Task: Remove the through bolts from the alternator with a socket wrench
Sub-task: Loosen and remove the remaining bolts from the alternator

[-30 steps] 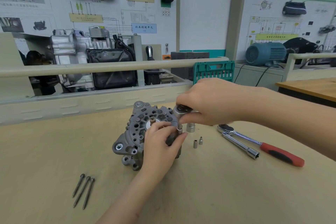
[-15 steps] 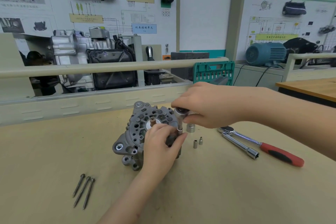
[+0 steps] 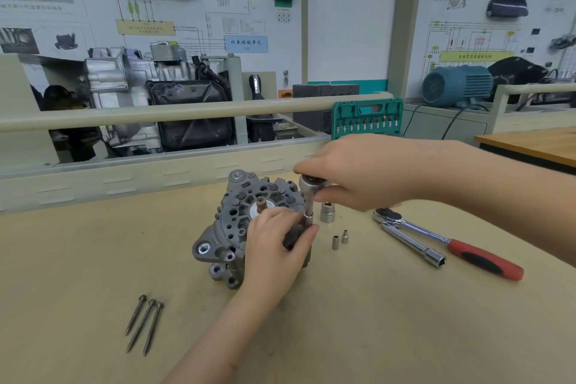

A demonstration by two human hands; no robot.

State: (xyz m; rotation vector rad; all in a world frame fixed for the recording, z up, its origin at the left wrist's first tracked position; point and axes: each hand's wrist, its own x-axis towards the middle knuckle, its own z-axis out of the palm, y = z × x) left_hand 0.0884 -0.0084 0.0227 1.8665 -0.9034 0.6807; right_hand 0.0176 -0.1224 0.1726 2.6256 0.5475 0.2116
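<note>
The left hand (image 3: 274,246) fingers are curling around the heavy, rigid alternator (image 3: 249,227), steadying it; the right hand (image 3: 358,178) fingers are pinching the socket wrench (image 3: 309,193) head.

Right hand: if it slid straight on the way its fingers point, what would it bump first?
Probably the alternator. The right hand holds the socket wrench and points left, straight at its top. Depth is unclear.

1. An open green plastic bit case (image 3: 367,118) stands at the beige bench's (image 3: 78,259) far edge.
2. A teal electric motor (image 3: 456,86) sits behind, right.
3. A silver cutaway gearbox (image 3: 137,78) stands behind, left.
</note>
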